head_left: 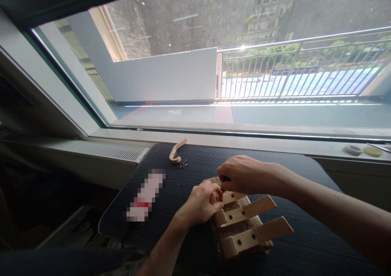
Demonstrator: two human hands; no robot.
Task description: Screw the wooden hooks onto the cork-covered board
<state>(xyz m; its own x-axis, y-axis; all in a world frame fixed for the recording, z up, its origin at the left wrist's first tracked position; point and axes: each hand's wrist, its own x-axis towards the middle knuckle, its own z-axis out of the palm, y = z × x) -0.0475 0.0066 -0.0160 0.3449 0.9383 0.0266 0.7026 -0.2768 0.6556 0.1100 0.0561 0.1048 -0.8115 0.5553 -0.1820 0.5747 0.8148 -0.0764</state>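
A wooden rack [244, 231] with several pegs sticking up and to the right lies on the dark table [189, 174]. My left hand [200, 204] grips the rack's far left end, fingers curled round a peg base. My right hand [244, 174] is closed just above it, pinching a small dark tool or screw at the top of the rack; the item is mostly hidden by the fingers. A loose curved wooden hook [176, 150] lies farther back on the table, with a few small dark screws [184, 164] beside it.
A blurred white and red object [145, 194] lies on the table's left part. A radiator grille [104, 150] runs along the left under the big window. Tape rolls [363, 150] sit on the sill at the right. Beyond the glass is a balcony railing.
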